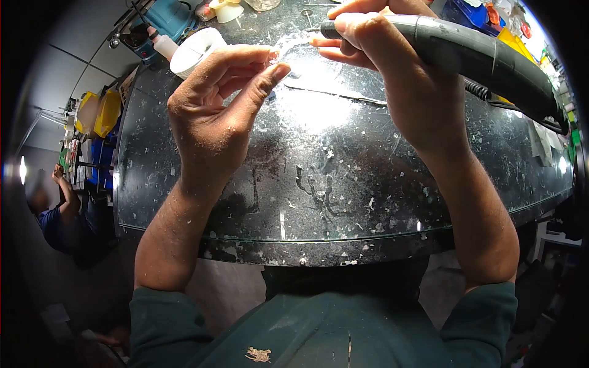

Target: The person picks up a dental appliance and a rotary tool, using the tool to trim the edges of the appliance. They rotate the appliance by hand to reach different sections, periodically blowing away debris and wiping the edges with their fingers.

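My left hand (218,101), raised over the table, pinches the near end of a clear, scalloped plastic arch (293,42) that looks like a dental aligner. My right hand (408,80) is closed around a black handpiece (423,37) with a thin metal tip. That tip points left and stands close to the arch, while the handpiece's thick black body runs back over the hand to the right. Some right fingertips reach the arch's right side. Beneath the hands, a slim metal tool (336,94) lies on the table in bright light.
The dark table (368,202) is speckled with white debris. A white tub (195,50), a nozzle bottle (164,45) and a blue machine (169,19) stand at the back left. A coiled cord (477,90) lies right. Another person (67,211) works at the far left near yellow bins (101,113).
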The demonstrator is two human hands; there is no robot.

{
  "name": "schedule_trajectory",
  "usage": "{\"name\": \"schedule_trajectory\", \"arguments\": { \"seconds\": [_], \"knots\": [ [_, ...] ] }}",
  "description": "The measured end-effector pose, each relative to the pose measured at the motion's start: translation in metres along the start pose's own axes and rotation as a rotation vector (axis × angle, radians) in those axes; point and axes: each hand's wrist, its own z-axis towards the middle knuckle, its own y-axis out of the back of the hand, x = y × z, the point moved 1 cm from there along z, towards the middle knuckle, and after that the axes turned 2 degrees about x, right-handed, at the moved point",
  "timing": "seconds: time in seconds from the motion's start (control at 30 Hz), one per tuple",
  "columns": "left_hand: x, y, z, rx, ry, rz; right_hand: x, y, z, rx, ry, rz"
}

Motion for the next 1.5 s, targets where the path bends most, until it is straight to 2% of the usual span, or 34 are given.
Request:
{"name": "schedule_trajectory", "arguments": {
  "seconds": [0.13, 0.2, 0.3, 0.4, 0.53, 0.63, 0.83, 0.93, 1.0, 1.1, 1.17, 1.23, 1.27, 1.3, 1.37, 1.5],
  "knots": [
    [0.000, -0.001, 0.000, -0.020, 0.013, -0.029, 0.006, 0.000, -0.003, -0.031, 0.042, -0.075],
    [0.000, -0.001, 0.000, -0.011, 0.007, -0.009, 0.005, 0.003, -0.002, 0.011, -0.051, 0.010],
    [0.000, -0.001, 0.000, -0.003, 0.003, 0.012, 0.001, 0.002, 0.001, 0.020, -0.078, 0.085],
    [0.001, 0.000, 0.001, 0.002, -0.008, 0.025, 0.023, 0.001, -0.004, 0.016, -0.074, 0.000],
    [0.001, 0.001, 0.001, 0.004, -0.032, 0.056, 0.018, 0.001, -0.003, 0.024, -0.092, -0.004],
    [0.002, 0.001, 0.001, 0.004, -0.044, 0.074, -0.002, 0.002, -0.002, 0.028, -0.033, 0.090],
    [0.003, 0.001, 0.002, 0.010, -0.038, 0.124, 0.002, 0.004, -0.001, 0.060, 0.010, -0.071],
    [0.002, 0.001, 0.002, 0.004, -0.030, 0.109, -0.002, 0.006, -0.002, 0.080, -0.001, -0.019],
    [0.000, 0.000, 0.002, -0.013, 0.009, 0.075, -0.005, 0.004, 0.001, 0.078, -0.053, 0.227],
    [0.001, 0.000, 0.003, -0.043, 0.037, 0.033, 0.023, 0.003, -0.002, 0.020, -0.109, 0.072],
    [0.001, 0.000, 0.003, -0.053, 0.030, 0.030, 0.016, 0.000, 0.000, 0.026, -0.124, 0.144],
    [0.000, 0.000, 0.003, -0.064, 0.087, -0.033, 0.021, -0.002, 0.005, -0.090, -0.268, 0.386],
    [0.000, -0.002, 0.003, -0.066, 0.063, -0.066, -0.012, -0.002, 0.010, -0.068, -0.192, 0.412],
    [0.000, -0.003, 0.001, -0.065, 0.060, -0.067, 0.012, 0.004, 0.008, -0.016, -0.221, 0.235],
    [-0.002, -0.005, 0.001, -0.042, 0.085, -0.068, -0.011, -0.001, 0.010, 0.046, 0.029, 0.175],
    [-0.008, -0.007, 0.001, -0.018, 0.059, -0.066, -0.018, 0.000, 0.007, 0.150, 0.033, 0.240]
  ]
}}
